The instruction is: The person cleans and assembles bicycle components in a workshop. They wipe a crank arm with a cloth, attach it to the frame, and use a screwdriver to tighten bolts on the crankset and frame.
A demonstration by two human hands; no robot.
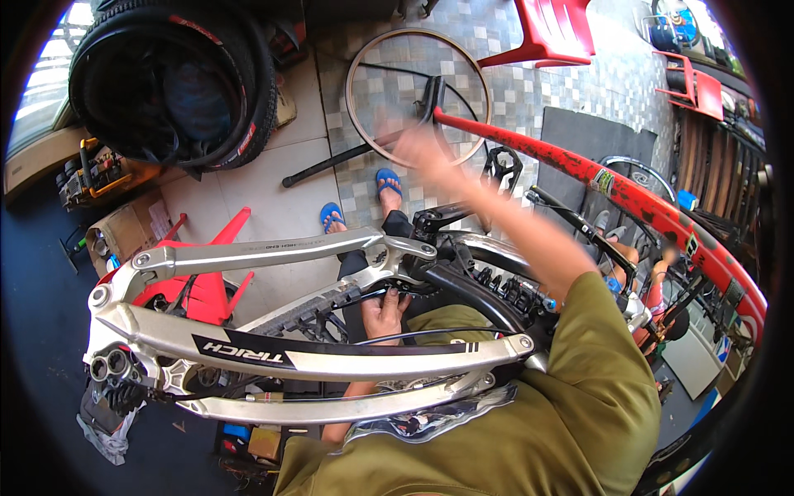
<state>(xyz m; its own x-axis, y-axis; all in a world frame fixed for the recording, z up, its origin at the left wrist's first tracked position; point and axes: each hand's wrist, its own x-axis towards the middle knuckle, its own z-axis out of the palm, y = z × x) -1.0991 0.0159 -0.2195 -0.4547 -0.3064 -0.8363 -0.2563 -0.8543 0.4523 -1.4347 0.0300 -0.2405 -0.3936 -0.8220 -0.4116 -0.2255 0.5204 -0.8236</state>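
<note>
One silver bike frame (331,360) is stretching around the left hand (382,316), whose fingers are curling at a dark part; whether they're clamping, I can't tell! One right hand (418,153) is blurring, finger state unreadable. One red tube (562,154) is slanting right of those fingers, one wheel rim (348,97) is lying beyond them, two blue sandals (387,178) are sitting beyond the left fingers.

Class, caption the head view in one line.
Left hand at a silver bicycle frame, blurred right hand outstretched, red frame tube at right.
</note>
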